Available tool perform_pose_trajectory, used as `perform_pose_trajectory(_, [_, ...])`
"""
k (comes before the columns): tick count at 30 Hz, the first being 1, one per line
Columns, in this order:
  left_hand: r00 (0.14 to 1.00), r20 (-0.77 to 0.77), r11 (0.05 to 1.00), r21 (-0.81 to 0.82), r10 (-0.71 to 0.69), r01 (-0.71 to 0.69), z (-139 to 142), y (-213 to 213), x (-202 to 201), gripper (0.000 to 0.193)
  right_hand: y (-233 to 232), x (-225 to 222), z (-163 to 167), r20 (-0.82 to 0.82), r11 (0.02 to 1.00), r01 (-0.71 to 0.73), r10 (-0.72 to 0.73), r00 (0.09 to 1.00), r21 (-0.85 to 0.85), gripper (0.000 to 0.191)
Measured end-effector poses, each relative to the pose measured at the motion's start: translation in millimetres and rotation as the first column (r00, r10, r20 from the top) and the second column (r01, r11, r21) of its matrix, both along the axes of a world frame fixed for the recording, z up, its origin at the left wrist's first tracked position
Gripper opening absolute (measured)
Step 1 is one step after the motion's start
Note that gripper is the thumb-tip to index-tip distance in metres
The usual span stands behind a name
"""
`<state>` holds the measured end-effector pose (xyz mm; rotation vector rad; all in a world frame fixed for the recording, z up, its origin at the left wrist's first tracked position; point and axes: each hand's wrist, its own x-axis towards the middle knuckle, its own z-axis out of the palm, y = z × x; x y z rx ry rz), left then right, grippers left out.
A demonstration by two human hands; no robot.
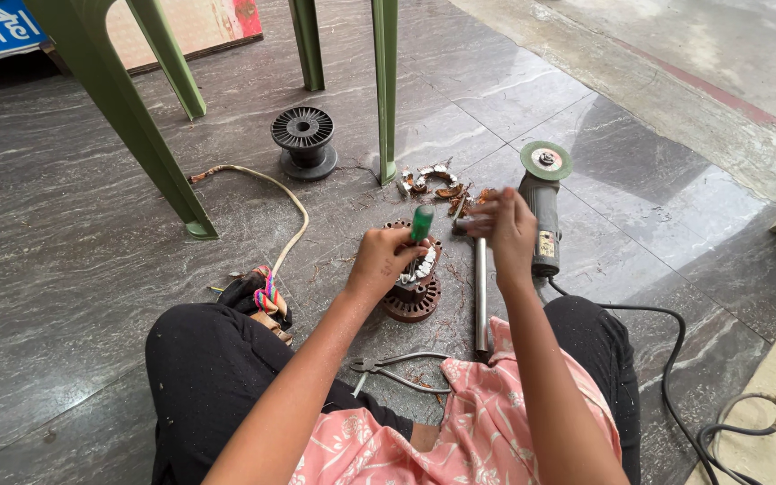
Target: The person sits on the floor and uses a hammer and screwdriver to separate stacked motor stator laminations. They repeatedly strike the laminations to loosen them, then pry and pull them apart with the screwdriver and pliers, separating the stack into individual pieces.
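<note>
I sit on a grey stone floor with a rusty brown motor stator point(413, 304) between my knees. My left hand point(377, 262) grips a green-handled screwdriver point(421, 222) that stands upright with its tip down in the stator's windings. My right hand point(501, 230) is raised just right of the screwdriver and is blurred. It is closed near the dark head of a hammer with a long metal handle point(480, 296) that points back toward my lap.
An angle grinder point(542, 216) lies right of my hand, its black cable point(675, 359) trailing to the lower right. Copper wire scraps point(433, 180) lie beyond the stator. There are also pliers point(397, 366), a black spool point(304, 139), green chair legs point(386, 90) and a beige cord point(294, 211).
</note>
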<state>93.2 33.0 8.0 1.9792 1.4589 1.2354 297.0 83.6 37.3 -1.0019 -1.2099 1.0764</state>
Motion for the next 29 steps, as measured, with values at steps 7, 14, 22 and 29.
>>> perform_pose_trajectory(7, [1.000,0.016,1.000,0.002,0.008,-0.008,-2,-3,-1,0.012,-7,17,-79,0.906,0.941,0.303,0.009,0.424,-0.152,0.068])
perform_pose_trajectory(14, [1.000,0.013,0.999,0.045,0.008,-0.009,8,-12,0,0.014,-6,5,-69,0.524,0.850,0.183,0.123,0.843,-0.494,0.039])
perform_pose_trajectory(22, [0.997,0.072,0.999,-0.040,0.018,-0.015,11,-10,0,0.014,3,3,-70,-0.489,0.562,-0.366,-0.081,0.868,-0.742,0.039])
perform_pose_trajectory(29, [0.999,0.030,0.994,-0.104,0.026,-0.022,10,-9,1,0.015,-22,18,7,-0.131,0.941,-0.096,0.056,0.990,-0.325,0.032])
